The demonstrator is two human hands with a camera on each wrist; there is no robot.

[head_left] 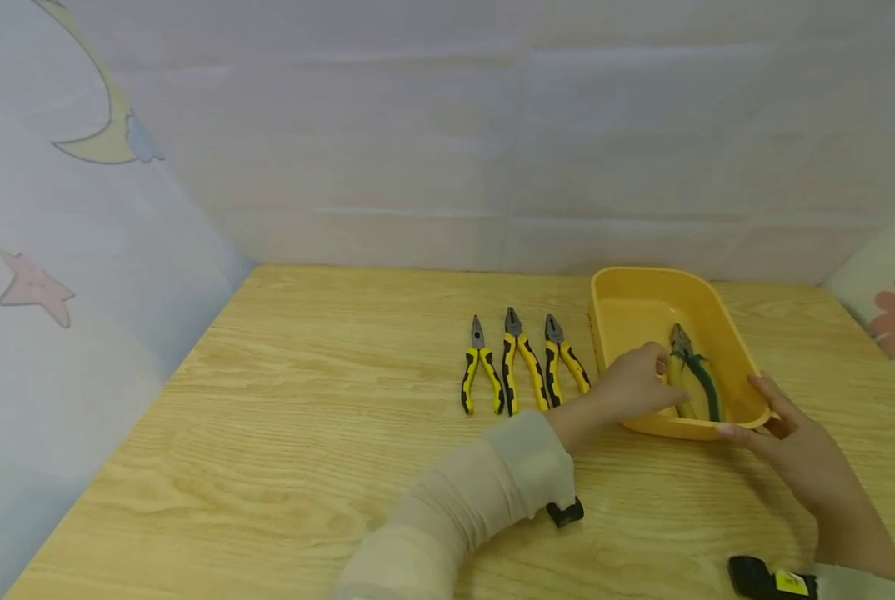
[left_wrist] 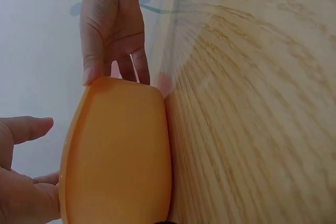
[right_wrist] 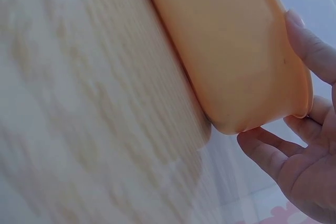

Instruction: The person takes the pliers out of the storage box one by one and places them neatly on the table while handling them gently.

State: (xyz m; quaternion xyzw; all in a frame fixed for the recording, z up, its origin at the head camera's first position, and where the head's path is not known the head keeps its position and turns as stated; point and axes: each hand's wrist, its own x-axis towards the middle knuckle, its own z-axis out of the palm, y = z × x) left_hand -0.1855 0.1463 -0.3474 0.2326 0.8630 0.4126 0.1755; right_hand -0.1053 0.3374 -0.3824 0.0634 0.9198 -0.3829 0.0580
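A yellow plastic bin stands at the right of the table. In it lies a pair of pliers with one green and one yellow handle, its metal head toward the back. My left hand reaches over the bin's near left side, fingers beside the yellow handle. The left wrist view has that hand's thumb straight and apart from the fingers; the bin wall hides the fingertips. My right hand grips the bin's near right corner, thumb at the rim and fingers against the outer wall.
Left of the bin, three yellow-and-black pliers lie in a row: a long-nose pair, a middle pair and a third pair partly behind my left forearm. The wooden table ends at a sheet-covered wall.
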